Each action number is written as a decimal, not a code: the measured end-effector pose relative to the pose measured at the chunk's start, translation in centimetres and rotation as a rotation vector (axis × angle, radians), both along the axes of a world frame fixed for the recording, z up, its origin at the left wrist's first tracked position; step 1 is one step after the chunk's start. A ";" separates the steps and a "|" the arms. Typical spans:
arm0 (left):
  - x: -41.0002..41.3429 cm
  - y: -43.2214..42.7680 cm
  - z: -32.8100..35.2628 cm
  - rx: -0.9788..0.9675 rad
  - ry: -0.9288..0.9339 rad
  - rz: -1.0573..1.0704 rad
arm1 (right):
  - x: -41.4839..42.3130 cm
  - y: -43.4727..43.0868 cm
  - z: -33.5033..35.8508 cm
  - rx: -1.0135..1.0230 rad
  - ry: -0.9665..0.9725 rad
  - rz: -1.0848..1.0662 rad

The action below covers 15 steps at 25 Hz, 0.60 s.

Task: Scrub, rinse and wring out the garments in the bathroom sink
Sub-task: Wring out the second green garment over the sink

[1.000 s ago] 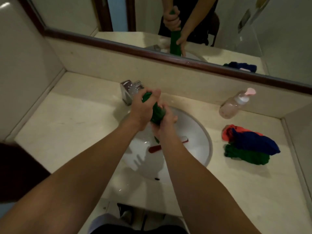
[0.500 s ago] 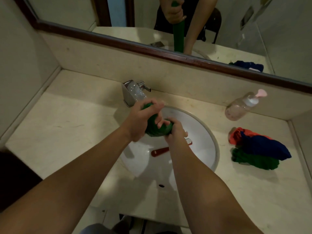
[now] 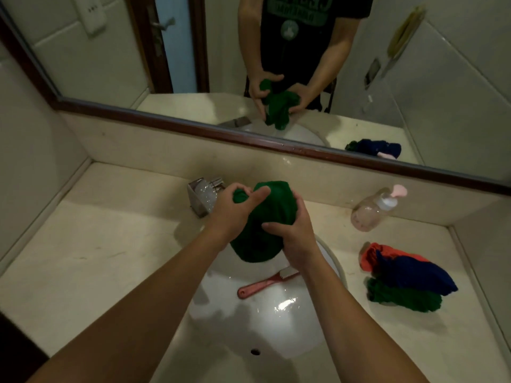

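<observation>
Hands are gripping a bunched green garment (image 3: pixel 262 222) above the sink (image 3: pixel 276 322) — the left hand (image 3: pixel 235 211) is clenching its upper end, the right hand (image 3: pixel 296 239) is grasping its side. A brush (image 3: pixel 265 281) is lying in the basin, and a pile of garments (image 3: pixel 403 277) is sitting on the counter (image 3: pixel 96 258) — near a bottle (image 3: pixel 376 208).

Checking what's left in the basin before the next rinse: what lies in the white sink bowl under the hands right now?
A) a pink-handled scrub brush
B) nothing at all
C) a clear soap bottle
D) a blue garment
A: a pink-handled scrub brush lies in the white sink bowl, below the green garment that the left hand and right hand both hold in their grip above it.
</observation>
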<state>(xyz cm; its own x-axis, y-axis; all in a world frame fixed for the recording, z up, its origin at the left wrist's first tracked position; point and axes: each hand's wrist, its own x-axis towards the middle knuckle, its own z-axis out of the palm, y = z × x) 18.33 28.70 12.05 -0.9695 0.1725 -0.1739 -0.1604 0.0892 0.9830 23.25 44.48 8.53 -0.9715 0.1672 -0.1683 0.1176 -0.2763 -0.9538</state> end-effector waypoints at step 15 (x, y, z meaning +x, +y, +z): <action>1.6 4.0 2.3 0.186 0.120 -0.225 | 1.2 5.5 5.5 0.272 0.057 0.056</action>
<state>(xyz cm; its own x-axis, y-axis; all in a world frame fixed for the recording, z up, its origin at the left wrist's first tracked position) 19.89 32.68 14.40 -0.9150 0.4035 -0.0055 -0.0386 -0.0739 0.9965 24.46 49.96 14.00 -0.9871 0.1444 -0.0695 0.0697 -0.0037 -0.9976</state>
